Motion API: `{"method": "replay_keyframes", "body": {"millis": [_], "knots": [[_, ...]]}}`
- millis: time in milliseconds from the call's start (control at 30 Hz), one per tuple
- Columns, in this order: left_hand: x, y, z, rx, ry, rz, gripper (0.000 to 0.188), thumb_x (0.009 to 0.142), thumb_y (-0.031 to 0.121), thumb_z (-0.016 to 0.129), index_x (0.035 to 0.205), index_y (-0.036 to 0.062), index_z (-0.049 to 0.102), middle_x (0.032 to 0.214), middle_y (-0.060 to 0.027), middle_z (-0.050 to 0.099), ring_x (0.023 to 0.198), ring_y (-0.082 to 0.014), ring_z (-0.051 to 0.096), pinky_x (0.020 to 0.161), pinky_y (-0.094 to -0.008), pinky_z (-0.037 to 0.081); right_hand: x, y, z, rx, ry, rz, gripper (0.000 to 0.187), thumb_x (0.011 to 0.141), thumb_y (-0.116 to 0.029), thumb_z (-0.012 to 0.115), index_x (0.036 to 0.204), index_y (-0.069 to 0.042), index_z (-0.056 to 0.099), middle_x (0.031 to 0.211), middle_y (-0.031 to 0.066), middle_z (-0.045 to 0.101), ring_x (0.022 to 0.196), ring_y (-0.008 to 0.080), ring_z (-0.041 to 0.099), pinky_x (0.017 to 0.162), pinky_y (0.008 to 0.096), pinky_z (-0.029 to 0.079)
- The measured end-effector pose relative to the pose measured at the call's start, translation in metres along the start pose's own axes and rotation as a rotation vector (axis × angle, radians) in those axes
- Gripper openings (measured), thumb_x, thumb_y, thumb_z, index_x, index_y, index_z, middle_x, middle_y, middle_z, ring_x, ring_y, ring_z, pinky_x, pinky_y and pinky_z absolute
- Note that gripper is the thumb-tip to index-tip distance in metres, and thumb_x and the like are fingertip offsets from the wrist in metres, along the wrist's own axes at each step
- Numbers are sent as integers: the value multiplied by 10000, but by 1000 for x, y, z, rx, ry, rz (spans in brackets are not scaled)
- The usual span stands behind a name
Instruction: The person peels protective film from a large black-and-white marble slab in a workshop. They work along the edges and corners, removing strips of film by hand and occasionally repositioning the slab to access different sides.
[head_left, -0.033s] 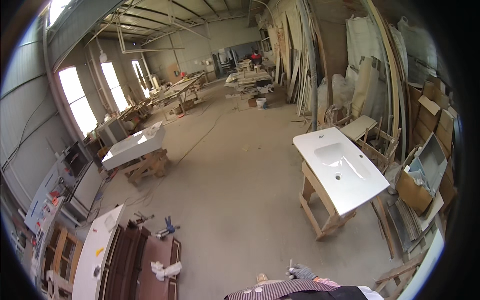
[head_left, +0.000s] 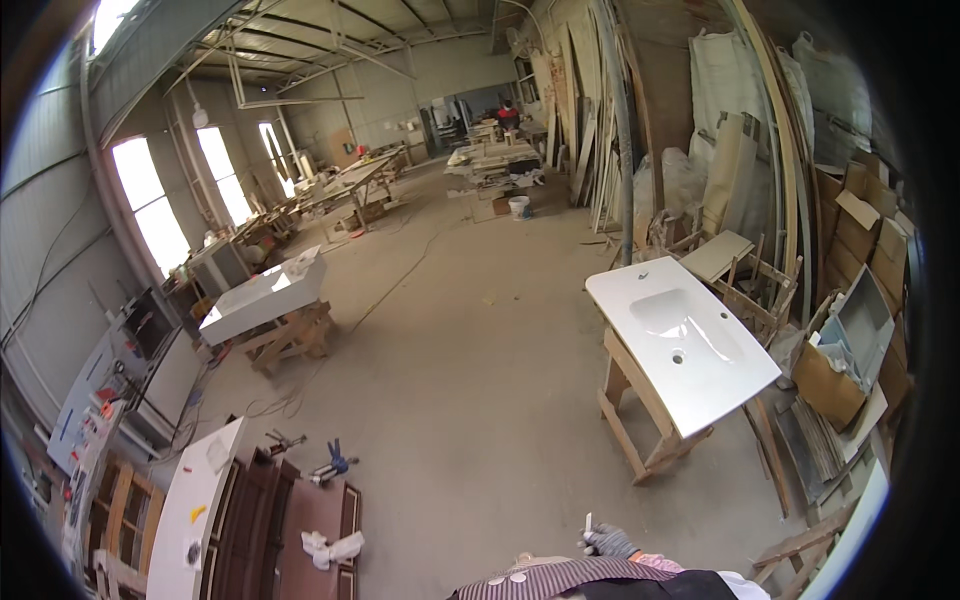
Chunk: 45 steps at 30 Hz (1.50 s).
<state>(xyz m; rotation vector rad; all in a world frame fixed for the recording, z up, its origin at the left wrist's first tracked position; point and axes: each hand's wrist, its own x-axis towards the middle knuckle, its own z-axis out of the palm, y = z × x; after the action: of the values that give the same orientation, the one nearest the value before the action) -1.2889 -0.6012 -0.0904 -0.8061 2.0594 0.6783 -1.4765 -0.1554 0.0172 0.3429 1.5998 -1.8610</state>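
Observation:
My right hand (head_left: pixel 612 542), in a grey work glove with a pink cuff, is low in the picture in front of my striped apron (head_left: pixel 560 576). Its fingers are closed on a small, thin white stick-like piece (head_left: pixel 588 522) that points upward; the exact kind is too small to make out. My left hand does not show. Nearest to the right hand, though well apart from it, a white washbasin top (head_left: pixel 690 335) with a drain hole rests on a wooden trestle (head_left: pixel 640 420).
At lower left stand a white-topped bench (head_left: pixel 190 500) and a dark red-brown cabinet (head_left: pixel 320 520) with a crumpled white cloth (head_left: pixel 332 548). Clamps (head_left: pixel 332 462) lie beyond. Another white basin (head_left: pixel 265 295) sits on a trestle. Boards and cartons (head_left: pixel 830 390) crowd the right. A person (head_left: pixel 508 118) is far back.
My right hand has risen slightly, and more of the white piece shows above its fingers. The view has shifted a little; the furniture stays put.

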Motion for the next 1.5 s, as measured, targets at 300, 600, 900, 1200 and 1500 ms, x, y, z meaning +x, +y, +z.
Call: {"method": "replay_keyframes", "body": {"millis": [300, 600, 900, 1200, 1500], "knots": [[199, 293, -264, -404, 197, 295, 504, 966, 407, 477, 614, 85, 640, 557, -87, 630, 499, -219, 595, 538, -394, 478, 125, -144, 28, -228, 115, 33, 290, 1021, -292, 609, 1135, -39, 692, 823, 57, 718, 609, 84, 626, 584, 252, 515], [300, 356, -332, 317, 45, 372, 368, 962, 375, 586, 801, 74, 722, 794, -108, 733, 717, -279, 700, 684, -457, 560, 409, -267, 17, -266, 61, -81, 318, 1019, -360, 577, 1023, -70, 708, 731, 31, 663, 621, 129, 624, 588, 281, 520], [339, 439, -437, -159, 64, 21, 351, 978, 358, 538, 874, 95, 747, 926, -129, 735, 850, -300, 702, 774, -461, 560, 556, -464, 36, -186, -254, 87, 308, 1039, -297, 585, 1147, -16, 650, 756, 32, 651, 596, 102, 619, 572, 225, 530], [507, 567, -589, 74, 3, 49, 362, 993, 340, 491, 947, 116, 771, 1058, -151, 738, 983, -320, 705, 864, -466, 559, 719, -538, -71, -630, 243, -50, 379, 979, -426, 613, 1094, -75, 704, 797, 37, 666, 686, 158, 650, 589, 342, 523], [768, 870, -875, 473, 347, 378, 220, 926, 245, 608, 874, 74, 736, 832, -101, 747, 771, -252, 723, 641, -411, 569, 804, -543, -189, -62, 566, 435, 346, 953, -414, 605, 1062, -103, 711, 859, 74, 708, 760, 198, 677, 610, 377, 535]]}}
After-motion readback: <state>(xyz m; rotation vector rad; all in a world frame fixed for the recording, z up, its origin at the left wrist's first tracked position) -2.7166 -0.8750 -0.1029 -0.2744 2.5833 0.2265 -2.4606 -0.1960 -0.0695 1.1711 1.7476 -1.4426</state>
